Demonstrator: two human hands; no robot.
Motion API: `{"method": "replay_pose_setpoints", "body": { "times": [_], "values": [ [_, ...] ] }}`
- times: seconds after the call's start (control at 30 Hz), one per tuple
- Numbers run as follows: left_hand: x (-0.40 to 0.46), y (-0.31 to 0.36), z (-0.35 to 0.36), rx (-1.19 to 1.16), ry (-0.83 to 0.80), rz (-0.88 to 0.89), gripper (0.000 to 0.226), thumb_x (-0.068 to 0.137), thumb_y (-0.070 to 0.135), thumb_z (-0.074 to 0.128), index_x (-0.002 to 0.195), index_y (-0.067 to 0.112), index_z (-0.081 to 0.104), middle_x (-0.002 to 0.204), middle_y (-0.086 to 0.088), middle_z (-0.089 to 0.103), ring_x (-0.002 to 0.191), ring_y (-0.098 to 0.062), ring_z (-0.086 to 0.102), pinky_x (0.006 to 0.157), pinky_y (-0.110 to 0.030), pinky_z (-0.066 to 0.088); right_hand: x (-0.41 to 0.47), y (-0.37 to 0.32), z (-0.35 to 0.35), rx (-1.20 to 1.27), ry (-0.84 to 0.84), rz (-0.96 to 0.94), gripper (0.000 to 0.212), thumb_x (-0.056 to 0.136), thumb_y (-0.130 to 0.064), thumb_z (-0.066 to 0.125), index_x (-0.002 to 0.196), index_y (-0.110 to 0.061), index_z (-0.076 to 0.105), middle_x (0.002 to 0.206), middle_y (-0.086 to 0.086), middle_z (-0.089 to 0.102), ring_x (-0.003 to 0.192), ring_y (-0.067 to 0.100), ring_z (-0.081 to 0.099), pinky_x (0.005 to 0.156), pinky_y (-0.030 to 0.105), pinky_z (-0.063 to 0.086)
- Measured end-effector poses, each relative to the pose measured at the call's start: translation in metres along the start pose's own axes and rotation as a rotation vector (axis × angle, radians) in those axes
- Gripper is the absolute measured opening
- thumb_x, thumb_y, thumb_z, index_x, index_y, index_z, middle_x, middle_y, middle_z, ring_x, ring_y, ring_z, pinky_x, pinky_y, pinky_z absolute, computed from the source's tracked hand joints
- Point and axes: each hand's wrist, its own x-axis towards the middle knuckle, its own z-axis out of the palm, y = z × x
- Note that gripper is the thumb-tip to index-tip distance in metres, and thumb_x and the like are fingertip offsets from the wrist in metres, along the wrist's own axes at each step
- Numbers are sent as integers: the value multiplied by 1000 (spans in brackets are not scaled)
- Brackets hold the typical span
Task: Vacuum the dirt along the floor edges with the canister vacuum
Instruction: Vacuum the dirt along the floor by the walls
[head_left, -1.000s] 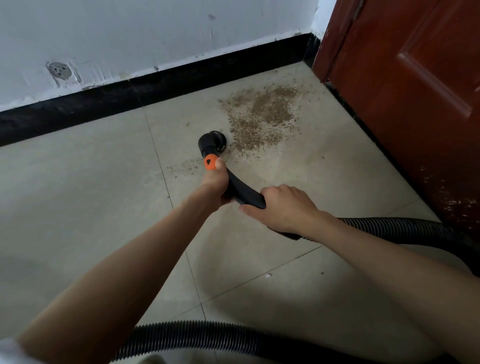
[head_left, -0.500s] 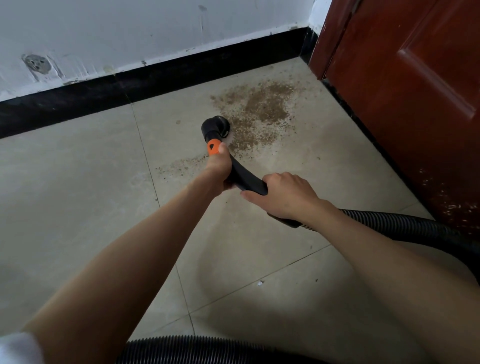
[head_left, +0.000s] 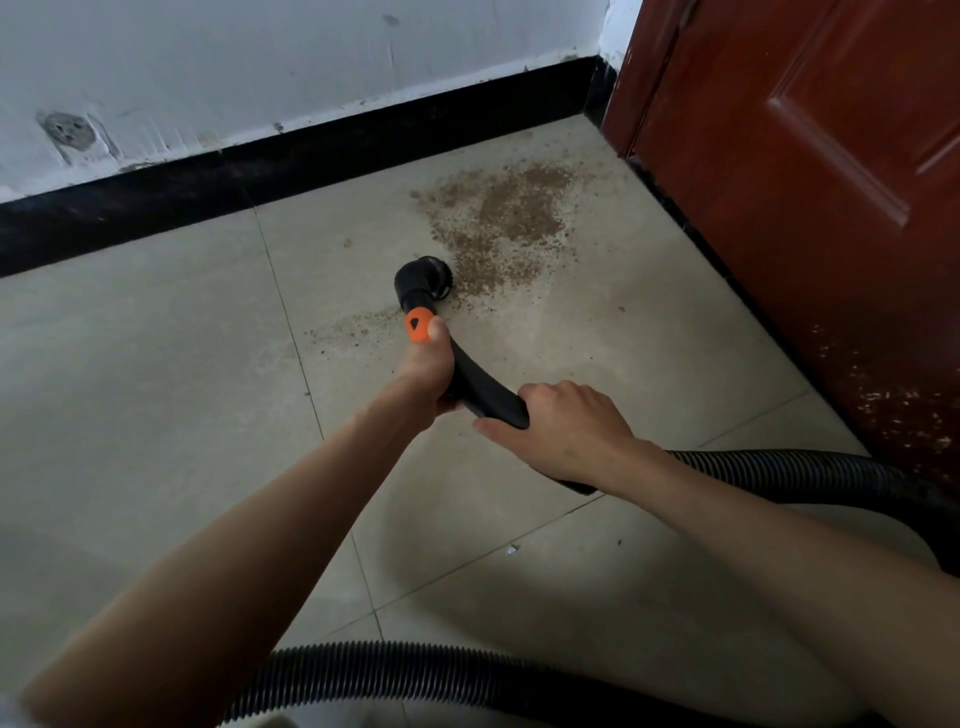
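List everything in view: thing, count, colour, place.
dirt patch: one, brown, on the floor near the door corner
dirt trail: one, brown, thin, left of the nozzle
brush nozzle: one, black, at the patch's near edge
orange collar: one, behind the nozzle
wand handle: one, black, curved
hose: one, black, ribbed, right and bottom
skirting: one, black
wall: white
door: one, red-brown, right
floor tiles: beige
left hand: grips the handle by the collar
right hand: grips the handle's rear

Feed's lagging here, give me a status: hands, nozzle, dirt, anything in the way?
Left hand and right hand both gripping the wand. Nozzle down at the near edge of the dirt patch. Nothing blocking; door close on the right.
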Motion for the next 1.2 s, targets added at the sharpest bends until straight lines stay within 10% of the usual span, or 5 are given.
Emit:
{"method": "replay_pose_setpoints", "body": {
  "times": [0.93, 1.2],
  "values": [
    [-27, -6, 33, -24, -108, -27, 44, 97, 50, 31, 98, 7, 43, 88, -11, 52, 80, -24, 55, 77, -40, 48, -34, 20, -4, -69, 111, 64, 51, 87, -71, 41, 72, -22, 39, 64, -6, 42, 56, 16, 41, 54, 32, 29],
    [-34, -4, -45, -101, 80, 4, 43, 96, 51, 32, 112, 11, 38, 93, -10, 53, 83, -25, 56, 66, -39, 48, -21, -40, -1, -59, 30, -119, 52, 87, -71, 40, 80, -20, 45, 66, -3, 43, 66, 24, 47, 58, 34, 33]
  ]
}}
